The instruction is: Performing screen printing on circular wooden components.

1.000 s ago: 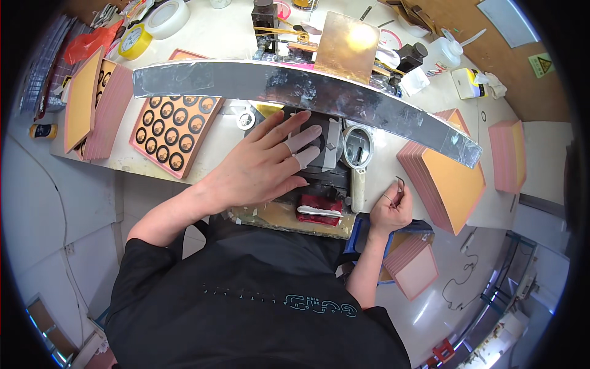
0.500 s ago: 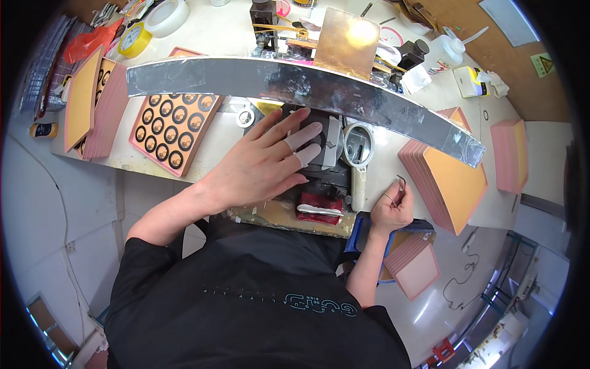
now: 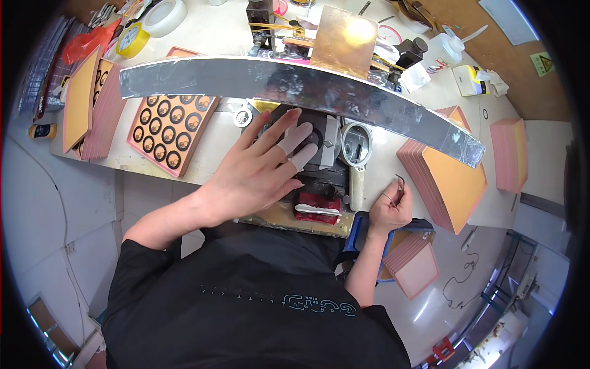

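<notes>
Near the worktop (image 3: 382, 150)'s front edge, left hand (image 3: 255, 169) spreads wide, perhaps steadying the black fixture (image 3: 330, 178); right hand (image 3: 392, 215) firmly encloses a bent tool (image 3: 401, 179).

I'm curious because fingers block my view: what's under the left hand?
Part of a dark fixture shows past the left hand, with a grey strip on it. Whatever lies directly beneath the hand is covered.
</notes>
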Tool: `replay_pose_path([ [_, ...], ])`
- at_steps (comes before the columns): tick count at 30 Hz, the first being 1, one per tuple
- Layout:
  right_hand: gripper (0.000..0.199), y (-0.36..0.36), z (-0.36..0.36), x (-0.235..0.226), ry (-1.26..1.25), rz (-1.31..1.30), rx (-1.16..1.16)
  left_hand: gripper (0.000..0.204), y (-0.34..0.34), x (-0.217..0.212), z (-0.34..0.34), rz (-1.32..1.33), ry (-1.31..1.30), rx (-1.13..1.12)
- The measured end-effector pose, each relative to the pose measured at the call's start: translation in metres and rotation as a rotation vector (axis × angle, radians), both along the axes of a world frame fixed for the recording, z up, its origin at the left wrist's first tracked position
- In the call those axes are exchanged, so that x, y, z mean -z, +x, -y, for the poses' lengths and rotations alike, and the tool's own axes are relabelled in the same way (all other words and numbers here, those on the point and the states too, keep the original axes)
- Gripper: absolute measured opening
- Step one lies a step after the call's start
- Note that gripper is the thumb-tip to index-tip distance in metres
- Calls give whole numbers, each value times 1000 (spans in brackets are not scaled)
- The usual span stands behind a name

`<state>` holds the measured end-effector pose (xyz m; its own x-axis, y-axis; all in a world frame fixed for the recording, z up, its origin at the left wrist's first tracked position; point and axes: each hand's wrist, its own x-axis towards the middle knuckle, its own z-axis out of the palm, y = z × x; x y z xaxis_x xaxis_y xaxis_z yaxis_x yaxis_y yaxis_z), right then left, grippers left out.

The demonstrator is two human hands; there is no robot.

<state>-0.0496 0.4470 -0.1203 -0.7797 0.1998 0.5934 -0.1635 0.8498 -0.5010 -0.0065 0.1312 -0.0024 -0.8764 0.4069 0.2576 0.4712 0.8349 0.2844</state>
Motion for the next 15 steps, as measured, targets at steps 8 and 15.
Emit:
replay_pose_path([
  [8, 15, -4, 3, 4, 71, -87, 74, 63, 7, -1, -14, 46, -51, -82],
  [15, 28, 11, -11, -24, -387, 20, 0, 70, 25, 7, 3, 143, 258, -84],
])
